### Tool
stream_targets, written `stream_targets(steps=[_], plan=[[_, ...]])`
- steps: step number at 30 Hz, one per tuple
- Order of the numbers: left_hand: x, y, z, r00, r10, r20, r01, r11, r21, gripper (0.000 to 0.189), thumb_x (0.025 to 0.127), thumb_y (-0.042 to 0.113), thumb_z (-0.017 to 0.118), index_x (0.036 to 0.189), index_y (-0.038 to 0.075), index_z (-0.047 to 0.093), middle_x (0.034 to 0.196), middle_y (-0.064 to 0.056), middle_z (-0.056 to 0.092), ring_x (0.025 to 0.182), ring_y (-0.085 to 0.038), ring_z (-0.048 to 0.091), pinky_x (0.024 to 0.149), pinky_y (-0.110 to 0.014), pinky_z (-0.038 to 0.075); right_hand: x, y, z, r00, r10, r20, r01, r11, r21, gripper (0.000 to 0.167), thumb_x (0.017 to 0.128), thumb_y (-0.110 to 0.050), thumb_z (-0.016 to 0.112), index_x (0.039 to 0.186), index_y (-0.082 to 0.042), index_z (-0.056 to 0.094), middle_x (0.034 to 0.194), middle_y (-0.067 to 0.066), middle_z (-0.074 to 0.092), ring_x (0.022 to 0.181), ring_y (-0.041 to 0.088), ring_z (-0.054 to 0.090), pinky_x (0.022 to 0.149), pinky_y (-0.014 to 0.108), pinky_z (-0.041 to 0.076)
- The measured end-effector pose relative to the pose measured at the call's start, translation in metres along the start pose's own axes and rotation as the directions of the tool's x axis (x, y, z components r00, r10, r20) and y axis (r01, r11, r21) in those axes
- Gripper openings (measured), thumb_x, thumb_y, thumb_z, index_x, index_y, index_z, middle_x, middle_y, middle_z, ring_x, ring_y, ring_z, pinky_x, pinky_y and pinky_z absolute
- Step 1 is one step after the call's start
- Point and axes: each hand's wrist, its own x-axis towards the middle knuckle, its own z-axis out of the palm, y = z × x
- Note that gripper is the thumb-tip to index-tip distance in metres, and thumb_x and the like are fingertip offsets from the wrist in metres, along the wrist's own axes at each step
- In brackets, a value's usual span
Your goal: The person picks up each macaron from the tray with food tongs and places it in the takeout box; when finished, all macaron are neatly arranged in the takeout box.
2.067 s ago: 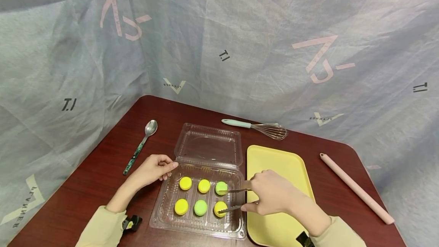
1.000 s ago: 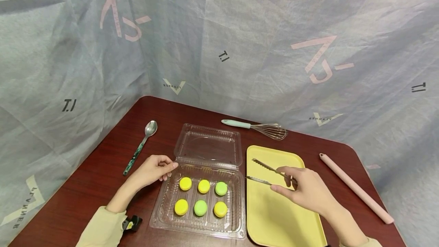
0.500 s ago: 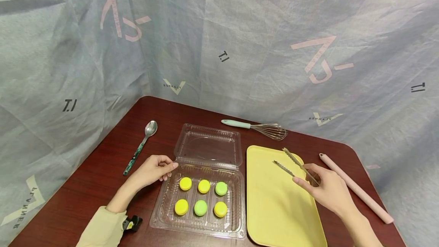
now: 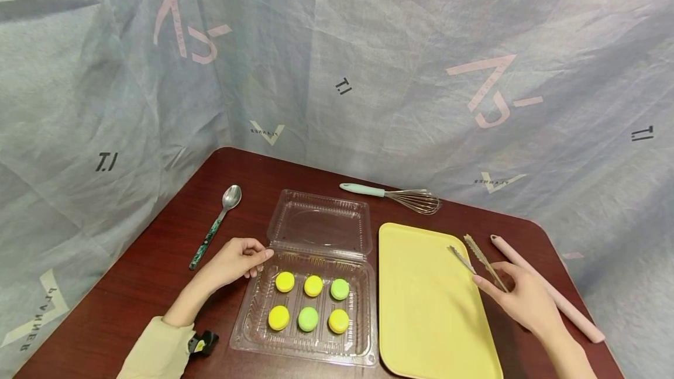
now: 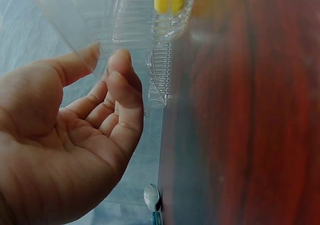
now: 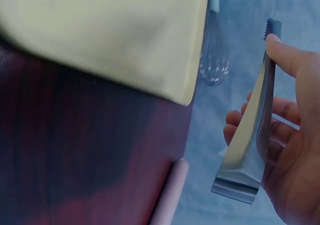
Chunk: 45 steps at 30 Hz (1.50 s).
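Observation:
At the head view's lower middle lies a clear plastic container (image 4: 302,354), its lid folded back. It holds several yellow macarons (image 4: 278,317) and two green macarons (image 4: 308,319) in two rows. My left hand (image 4: 237,263) pinches the container's left edge near the hinge, between thumb and index finger; the left wrist view shows that grip up close. On the right, my right hand (image 4: 526,300) grips metal tongs (image 6: 250,140) by the thumb and fingers. The tongs' serrated tips are spread apart with nothing between them, over the right edge of the yellow tray (image 4: 421,320).
A spoon (image 4: 205,245) with a green patterned handle lies left of the container. Behind the tray is a whisk (image 4: 363,189) with a pale handle. A pink rolling pin (image 4: 574,314) lies near the table's right edge, close to my right hand.
My right hand has carried the tongs from over the macarons rightward across the tray to its right edge. The macarons sit in the container. My left hand has stayed put.

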Motion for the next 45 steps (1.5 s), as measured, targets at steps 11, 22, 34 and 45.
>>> stream_targets(steps=[11,22,34,45], plan=[[0.0,0.001,-0.001,1.0,-0.005,0.001,0.005,1.0,-0.004,0.028,0.097,0.023,0.067,0.092,-0.005,0.066,0.065,-0.006,0.059,0.057,-0.016,0.056,0.053,-0.028,0.05,-0.008,0.031,0.0,0.985,0.162,0.066,-0.155,0.983,-0.094,0.038,0.085,-0.054,0.074,0.094,-0.018,0.07,0.065,-0.002,0.05,0.056,0.01,0.044,0.052,0.026,0.033],[0.0,0.002,-0.001,1.0,0.0,0.006,0.0,1.0,-0.004,0.029,0.097,0.023,0.067,0.093,-0.005,0.066,0.065,-0.007,0.06,0.058,-0.017,0.056,0.053,-0.028,0.05,-0.025,0.06,0.001,0.944,0.28,0.176,-0.254,0.954,-0.157,0.065,0.087,-0.06,0.068,0.11,0.0,0.07,0.072,-0.001,0.06,0.065,0.015,0.054,0.061,0.032,0.043],[0.0,0.003,-0.001,1.0,-0.002,0.009,0.002,1.0,-0.022,0.029,0.097,0.024,0.067,0.093,-0.005,0.066,0.066,-0.007,0.06,0.058,-0.017,0.056,0.053,-0.027,0.05,-0.037,0.07,0.005,0.933,0.299,0.197,-0.262,0.945,-0.193,0.052,0.086,-0.061,0.068,0.08,-0.01,0.063,0.058,-0.004,0.042,0.052,0.011,0.038,0.052,0.026,0.03],[0.0,0.001,0.0,1.0,-0.011,0.005,0.011,1.0,-0.021,0.029,0.097,0.023,0.067,0.093,-0.005,0.066,0.065,-0.006,0.059,0.058,-0.017,0.056,0.053,-0.028,0.05,-0.04,0.076,0.006,0.891,0.356,0.282,-0.299,0.927,-0.225,0.085,0.082,-0.073,0.063,0.114,0.005,0.068,0.064,-0.003,0.057,0.061,0.014,0.056,0.056,0.035,0.045]])
